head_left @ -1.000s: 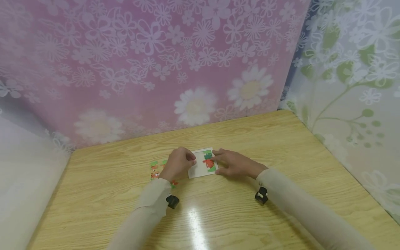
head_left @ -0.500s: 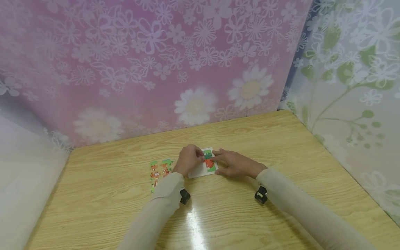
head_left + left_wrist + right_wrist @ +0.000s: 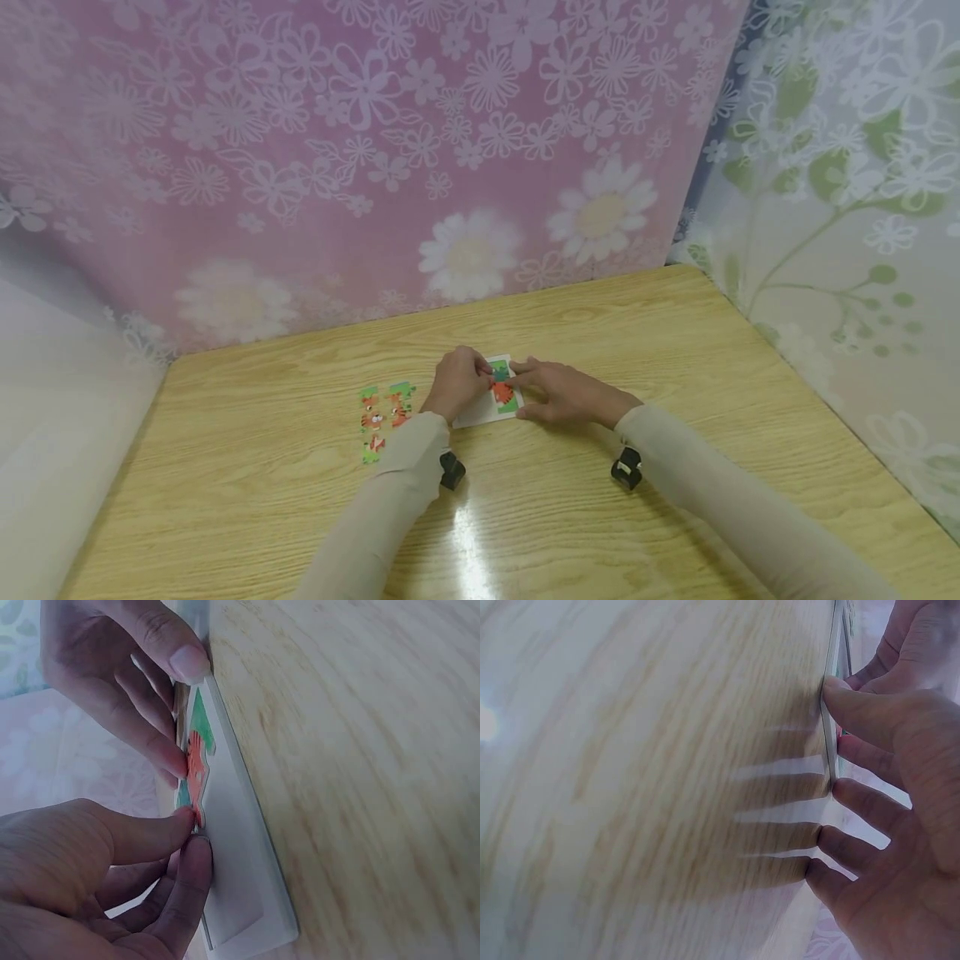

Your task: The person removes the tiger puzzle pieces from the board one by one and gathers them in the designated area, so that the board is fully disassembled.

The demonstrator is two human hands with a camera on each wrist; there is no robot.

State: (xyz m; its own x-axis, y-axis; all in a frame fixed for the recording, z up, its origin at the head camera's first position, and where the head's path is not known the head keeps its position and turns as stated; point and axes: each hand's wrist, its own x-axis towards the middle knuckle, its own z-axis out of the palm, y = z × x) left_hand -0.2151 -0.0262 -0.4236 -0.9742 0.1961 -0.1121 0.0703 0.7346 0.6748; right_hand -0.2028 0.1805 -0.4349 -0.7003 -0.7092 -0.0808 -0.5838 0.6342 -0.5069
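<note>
A white puzzle tray lies on the wooden table, its right part filled with green and orange puzzle pieces. My left hand reaches over the tray from the left. In the left wrist view its thumb and forefinger pinch a puzzle piece, mostly hidden by the fingertips, right beside the orange piece. My right hand grips the tray's right end, thumb at the near corner and a finger at the far one. Its forefinger touches the orange piece. The right wrist view shows the thumb on the tray's edge.
Several loose puzzle pieces with orange and green animal pictures lie left of the tray, partly behind the left sleeve. Flower-patterned walls border the wooden table at the back and sides.
My left hand has moved right across the tray to the placed pieces, uncovering more of the loose pieces on the left. My right hand has stayed at the tray's right end.
</note>
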